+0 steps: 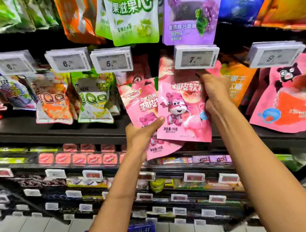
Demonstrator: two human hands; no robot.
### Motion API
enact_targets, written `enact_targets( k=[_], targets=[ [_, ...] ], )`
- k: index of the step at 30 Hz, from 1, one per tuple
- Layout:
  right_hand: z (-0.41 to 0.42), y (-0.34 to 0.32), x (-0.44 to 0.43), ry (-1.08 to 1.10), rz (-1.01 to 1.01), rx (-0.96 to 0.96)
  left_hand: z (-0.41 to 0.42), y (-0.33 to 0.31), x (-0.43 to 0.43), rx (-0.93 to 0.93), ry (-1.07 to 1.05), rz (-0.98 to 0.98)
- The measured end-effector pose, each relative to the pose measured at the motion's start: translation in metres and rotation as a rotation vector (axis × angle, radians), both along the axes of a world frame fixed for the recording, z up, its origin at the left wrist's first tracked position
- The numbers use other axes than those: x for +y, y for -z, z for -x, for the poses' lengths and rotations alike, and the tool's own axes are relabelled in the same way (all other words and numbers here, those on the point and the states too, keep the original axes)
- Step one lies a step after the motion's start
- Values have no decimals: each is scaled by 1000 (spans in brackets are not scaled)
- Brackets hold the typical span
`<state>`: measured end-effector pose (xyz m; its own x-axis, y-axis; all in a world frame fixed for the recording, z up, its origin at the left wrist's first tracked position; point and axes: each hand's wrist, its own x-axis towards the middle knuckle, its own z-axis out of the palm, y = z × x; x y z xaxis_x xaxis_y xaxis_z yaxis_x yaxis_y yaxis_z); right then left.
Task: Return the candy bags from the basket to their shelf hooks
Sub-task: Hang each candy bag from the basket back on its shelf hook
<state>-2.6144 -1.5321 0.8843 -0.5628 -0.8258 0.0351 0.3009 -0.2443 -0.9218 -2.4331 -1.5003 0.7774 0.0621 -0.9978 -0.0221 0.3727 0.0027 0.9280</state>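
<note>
Hands grip pink bags: right hand pinches front bag, left hand clasps rear bag.

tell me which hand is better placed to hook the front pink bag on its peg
Right. The right hand grips the front pink bag by its upper edge, just under the 7 price tag at the hook. The left hand sits lower, holding the second pink bag.

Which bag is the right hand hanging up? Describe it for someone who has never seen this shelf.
Find the price tag reading 7 in the row of white shelf tags. Directly under it, the right hand pinches the top of a pink candy bag. Unlike the similar pink bag in the left hand, it lies in front and shows a whole cartoon robot.
</note>
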Motion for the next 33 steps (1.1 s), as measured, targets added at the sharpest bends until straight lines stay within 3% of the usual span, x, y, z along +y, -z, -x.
enact_targets(
  k=[15,20,24,28,33],
  targets=[
    [5,8,-8,-123,30,8,2,14,-16,-23,14,-79],
    [9,15,-32,-31,57,184,-3,17,-16,-69,-78,-69],
    [15,21,-54,79,-46,313,-19,20,-10,-155,-141,-9],
    [21,26,-68,146,-81,382,-39,20,-6,-234,-131,45],
    [20,31,-74,157,-46,408,-44,17,-3,-174,-23,92]
  ],
)
